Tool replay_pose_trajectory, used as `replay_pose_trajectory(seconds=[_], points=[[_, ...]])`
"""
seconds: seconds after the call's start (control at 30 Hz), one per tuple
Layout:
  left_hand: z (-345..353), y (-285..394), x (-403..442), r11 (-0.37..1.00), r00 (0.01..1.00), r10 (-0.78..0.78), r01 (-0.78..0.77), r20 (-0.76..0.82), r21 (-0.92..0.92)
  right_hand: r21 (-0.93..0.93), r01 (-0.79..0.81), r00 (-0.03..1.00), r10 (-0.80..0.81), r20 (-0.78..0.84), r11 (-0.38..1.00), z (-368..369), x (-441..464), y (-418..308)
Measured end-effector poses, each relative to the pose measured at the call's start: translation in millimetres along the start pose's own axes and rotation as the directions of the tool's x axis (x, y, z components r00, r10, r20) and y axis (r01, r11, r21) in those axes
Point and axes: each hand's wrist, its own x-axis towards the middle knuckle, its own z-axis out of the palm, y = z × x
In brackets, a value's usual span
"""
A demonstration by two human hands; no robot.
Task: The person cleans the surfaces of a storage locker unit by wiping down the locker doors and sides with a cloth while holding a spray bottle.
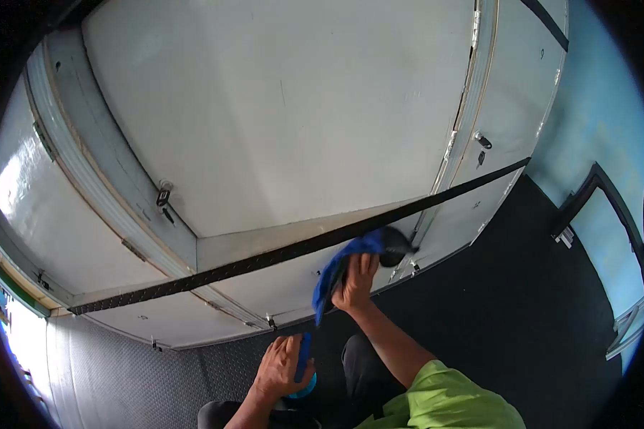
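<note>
My right hand (pixel 356 282) is closed around a bunched blue cloth (pixel 343 261), held just below the black ledge strip, in front of the lower cabinet doors. A dark, rounded, blurred patch (pixel 395 247) shows at the cloth's far end; whether it belongs to the cloth, I cannot tell. Lower and to the left, my left hand (pixel 283 366) grips a blue-topped bottle (pixel 304 356). Beneath its fingers a turquoise round part shows, while the palm hides the rest.
Large white cabinet doors (pixel 279 107) fill the upper view, with small locks and hanging keys. A black patterned ledge strip (pixel 300 247) runs across them. Dark flooring (pixel 479 314) lies below. On the right, a black-framed piece (pixel 608 186) stands by the light blue wall (pixel 572 129).
</note>
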Motion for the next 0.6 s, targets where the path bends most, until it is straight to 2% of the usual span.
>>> replay_pose_trajectory(seconds=[0.07,0.1,0.13,0.17,0.2,0.27,0.33,0.4,0.43,0.5,0.53,0.57,0.6], points=[[3,-3,7,0.997,0.994,-0.070,0.073,0.085,-0.034,0.017,0.134,0.936,-0.132,0.326,0.991,-11,-14,32],[4,-5,9,0.997,0.994,-0.075,0.077,0.086,-0.029,-0.049,0.136,0.955,-0.118,0.274,0.989,-12,-21,58],[7,-6,10,1.000,1.000,-0.019,0.019,0.023,0.003,-0.113,0.137,0.968,-0.108,0.226,0.984,-12,-27,80],[12,-6,11,0.999,0.999,0.033,-0.032,-0.038,0.031,-0.204,0.044,0.992,-0.020,0.121,0.978,-15,-16,90],[14,-5,10,1.000,0.999,0.011,-0.011,-0.032,0.011,-0.290,-0.056,0.998,0.064,0.018,0.955,-16,-6,103],[12,-4,17,0.995,0.991,-0.078,0.085,0.109,-0.057,-0.196,-0.096,0.995,0.089,-0.044,0.976,-21,21,99],[16,-4,21,0.990,0.980,-0.112,0.125,0.165,-0.070,-0.152,-0.108,0.993,0.099,-0.069,0.982,-14,17,90],[19,-6,25,0.985,0.966,-0.144,0.161,0.216,-0.063,-0.111,0.013,0.999,-0.017,-0.033,0.994,-10,-5,83],[24,-9,26,0.984,0.965,-0.147,0.166,0.219,-0.067,-0.106,0.003,0.999,-0.007,-0.033,0.994,-9,-19,82],[32,-10,26,0.982,0.962,-0.160,0.177,0.222,-0.059,0.088,-0.119,0.990,0.111,0.091,0.989,-4,-49,80],[36,-9,26,0.988,0.970,-0.135,0.146,0.204,-0.043,0.021,-0.287,0.954,0.283,0.095,0.958,-7,-57,83],[37,-10,28,0.993,0.976,-0.107,0.114,0.188,-0.027,0.031,-0.291,0.954,0.287,0.092,0.956,-6,-57,95],[35,-9,29,0.993,0.975,-0.113,0.119,0.190,-0.021,0.029,-0.451,0.893,0.451,-0.001,0.892,-5,-56,110]])
